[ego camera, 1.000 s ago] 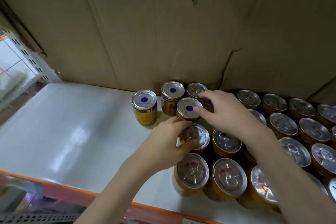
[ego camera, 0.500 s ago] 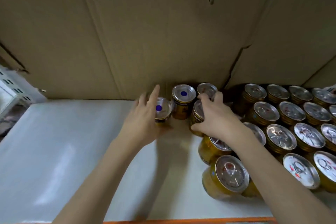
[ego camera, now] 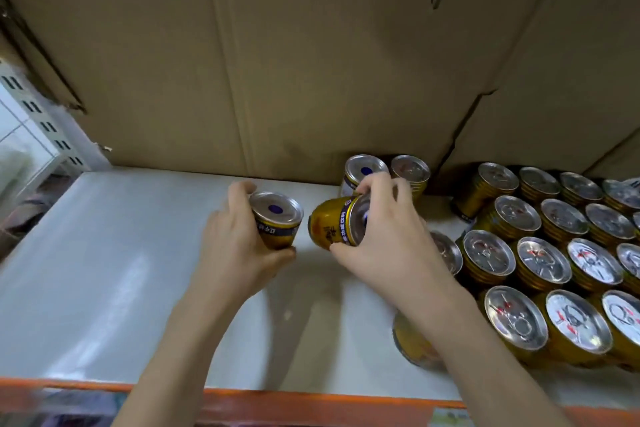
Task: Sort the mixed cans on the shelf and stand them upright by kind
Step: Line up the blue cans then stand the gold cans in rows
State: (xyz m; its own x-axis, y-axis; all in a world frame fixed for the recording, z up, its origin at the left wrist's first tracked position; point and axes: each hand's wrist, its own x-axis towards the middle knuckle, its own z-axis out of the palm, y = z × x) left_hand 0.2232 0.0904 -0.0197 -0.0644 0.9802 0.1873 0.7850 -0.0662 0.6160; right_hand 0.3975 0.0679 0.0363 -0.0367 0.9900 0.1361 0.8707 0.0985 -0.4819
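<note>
My left hand [ego camera: 235, 250] grips a small gold can with a blue dot on its lid [ego camera: 275, 218], held roughly upright above the white shelf [ego camera: 114, 253]. My right hand [ego camera: 391, 246] holds a second blue-dot gold can [ego camera: 332, 224] by its top end, tilted so its base points left. A third blue-dot can [ego camera: 363, 170] stands at the back by the cardboard, with a pull-tab can [ego camera: 410, 168] beside it. On the right, several gold pull-tab cans [ego camera: 543, 260] stand upright in rows.
A cardboard wall [ego camera: 277, 62] closes off the back of the shelf. An orange rail [ego camera: 311, 406] runs along the front edge. A perforated metal post [ego camera: 41, 121] stands at the left. One gold can [ego camera: 412, 347] sits partly hidden under my right forearm.
Both hands took hold of blue-dot cans and lifted them off the shelf, drawing them forward. The can in my right hand has tipped over sideways.
</note>
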